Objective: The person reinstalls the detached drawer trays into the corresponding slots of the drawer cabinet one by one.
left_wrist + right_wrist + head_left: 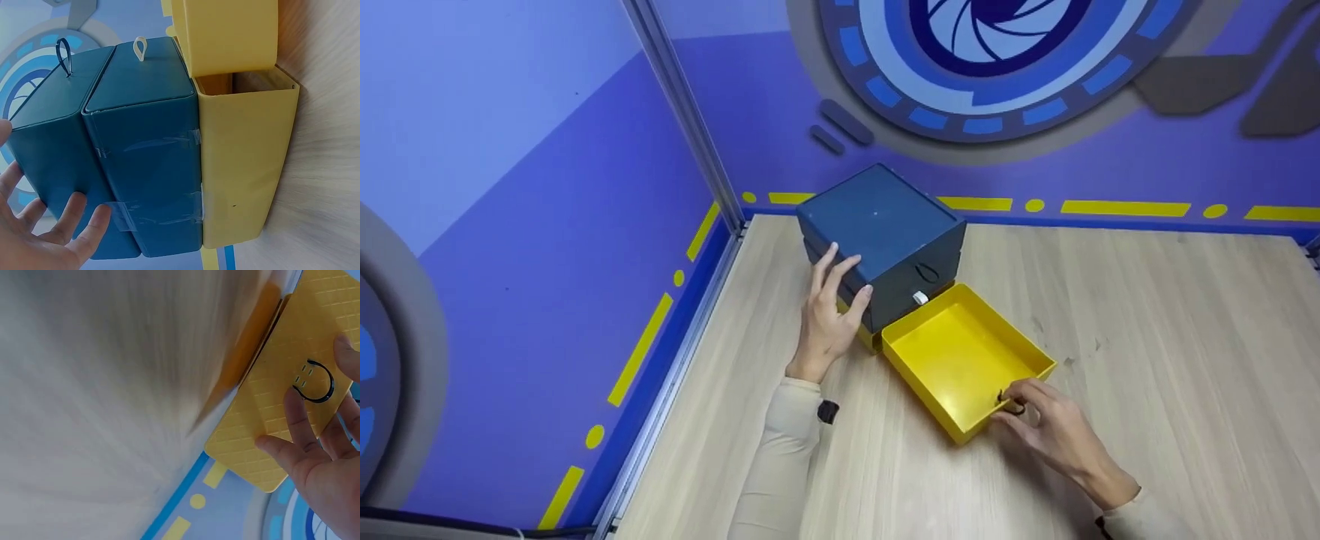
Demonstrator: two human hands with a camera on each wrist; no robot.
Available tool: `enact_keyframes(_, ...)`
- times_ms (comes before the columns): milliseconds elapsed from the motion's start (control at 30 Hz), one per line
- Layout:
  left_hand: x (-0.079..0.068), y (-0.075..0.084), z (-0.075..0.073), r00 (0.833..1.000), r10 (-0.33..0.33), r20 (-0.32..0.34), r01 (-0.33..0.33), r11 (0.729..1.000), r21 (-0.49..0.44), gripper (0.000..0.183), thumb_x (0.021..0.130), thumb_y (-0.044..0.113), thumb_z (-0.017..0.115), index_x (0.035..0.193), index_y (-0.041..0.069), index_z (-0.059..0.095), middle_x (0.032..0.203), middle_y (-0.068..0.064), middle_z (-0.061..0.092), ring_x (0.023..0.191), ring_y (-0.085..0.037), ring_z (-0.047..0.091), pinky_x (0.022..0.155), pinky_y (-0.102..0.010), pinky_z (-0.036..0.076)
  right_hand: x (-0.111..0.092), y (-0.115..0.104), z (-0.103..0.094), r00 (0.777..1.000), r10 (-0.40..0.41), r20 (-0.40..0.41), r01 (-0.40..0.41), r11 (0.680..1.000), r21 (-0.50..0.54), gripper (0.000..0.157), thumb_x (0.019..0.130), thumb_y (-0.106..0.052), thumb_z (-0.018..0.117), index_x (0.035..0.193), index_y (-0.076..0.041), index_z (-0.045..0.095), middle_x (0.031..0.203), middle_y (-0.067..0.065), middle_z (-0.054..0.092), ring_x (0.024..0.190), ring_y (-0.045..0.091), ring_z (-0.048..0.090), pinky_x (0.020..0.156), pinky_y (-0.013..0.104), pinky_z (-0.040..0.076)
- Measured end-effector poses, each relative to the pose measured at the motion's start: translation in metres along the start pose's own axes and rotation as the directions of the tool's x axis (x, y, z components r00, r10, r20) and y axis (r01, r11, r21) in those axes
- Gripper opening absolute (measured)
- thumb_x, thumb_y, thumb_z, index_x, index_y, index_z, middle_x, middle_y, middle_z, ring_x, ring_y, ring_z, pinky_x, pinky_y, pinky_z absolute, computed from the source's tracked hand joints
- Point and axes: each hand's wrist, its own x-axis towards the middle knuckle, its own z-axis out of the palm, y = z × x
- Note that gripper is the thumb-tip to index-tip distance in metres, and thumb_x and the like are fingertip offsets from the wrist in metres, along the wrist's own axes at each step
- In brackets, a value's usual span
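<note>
A stack of small drawer boxes stands at an angle, two dark blue units (877,217) above a yellow unit (247,163). The yellow drawer (960,352) is pulled well out of the bottom unit, and its inside is bare. My left hand (829,315) rests on the upper left edge of the blue stack, fingers spread. My right hand (1057,427) pinches the front wall of the yellow drawer at its rim. Beside those fingers is the drawer's black loop pull (329,385). Black (64,56) and white (140,48) loop pulls hang on the blue drawer fronts.
The stack stands on a wooden table (1147,360), close to the printed back wall (750,112). A metal frame post (682,105) marks the corner at left. Clear tape (154,143) runs along the side of the blue units.
</note>
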Motion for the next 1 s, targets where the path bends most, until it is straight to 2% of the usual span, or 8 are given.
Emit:
enact_keyframes(233, 0.0, -0.001, 0.001, 1.0, -0.002, 0.004, 0.002, 1.0, 0.006, 0.049, 0.105, 0.04, 0.066, 0.152, 0.029, 0.057, 0.175, -0.003, 0.031, 0.158, -0.031, 0.039, 0.121, -0.059, 0.042, 0.001, 0.009, 0.006, 1.0, -0.012, 0.015, 0.011, 0.999, 0.037, 0.038, 0.068, 0.0, 0.098, 0.097, -0.004, 0.074, 0.095, 0.003, 0.073, 0.082, 0.012, 0.07, 0.08, 0.014, 0.056)
enact_keyframes(433, 0.0, -0.002, 0.0, 1.0, 0.012, 0.0, -0.012, 1.0, -0.001, 0.049, 0.105, 0.039, 0.066, 0.152, 0.029, 0.057, 0.175, -0.004, 0.031, 0.158, -0.032, 0.039, 0.12, -0.059, 0.043, 0.003, 0.01, 0.012, 1.0, -0.013, 0.026, 0.012, 0.999, 0.043, 0.037, 0.069, -0.001, 0.098, 0.096, -0.006, 0.073, 0.095, 0.002, 0.072, 0.083, 0.009, 0.069, 0.078, 0.014, 0.055)
enact_keyframes(767, 0.0, -0.002, 0.0, 1.0, -0.001, 0.003, 0.001, 1.0, -0.003, 0.049, 0.105, 0.04, 0.067, 0.152, 0.03, 0.057, 0.175, -0.002, 0.031, 0.158, -0.03, 0.038, 0.122, -0.059, 0.041, 0.011, 0.011, 0.025, 0.999, 0.003, 0.042, -0.004, 0.999, 0.033, 0.035, 0.072, -0.004, 0.097, 0.097, -0.006, 0.073, 0.095, 0.004, 0.071, 0.081, 0.013, 0.069, 0.076, 0.015, 0.054)
enact_keyframes(867, 0.0, -0.001, 0.0, 1.0, 0.001, 0.003, -0.001, 1.0, -0.007, 0.049, 0.105, 0.04, 0.067, 0.152, 0.031, 0.057, 0.175, -0.002, 0.031, 0.159, -0.031, 0.038, 0.122, -0.06, 0.041, 0.012, 0.011, 0.026, 0.998, 0.007, 0.058, -0.007, 1.0, -0.005, 0.035, 0.074, -0.009, 0.098, 0.098, -0.008, 0.073, 0.098, 0.003, 0.07, 0.084, 0.015, 0.068, 0.076, 0.021, 0.056)
enact_keyframes(1000, 0.0, -0.002, -0.001, 1.0, 0.002, 0.006, -0.002, 1.0, -0.007, 0.049, 0.105, 0.04, 0.067, 0.152, 0.031, 0.057, 0.175, -0.002, 0.031, 0.158, -0.031, 0.038, 0.121, -0.061, 0.041, 0.012, 0.006, 0.023, 0.999, 0.007, 0.041, -0.003, 0.996, -0.094, 0.041, 0.075, -0.02, 0.098, 0.106, -0.007, 0.074, 0.111, 0.011, 0.071, 0.098, 0.027, 0.071, 0.082, 0.045, 0.061)
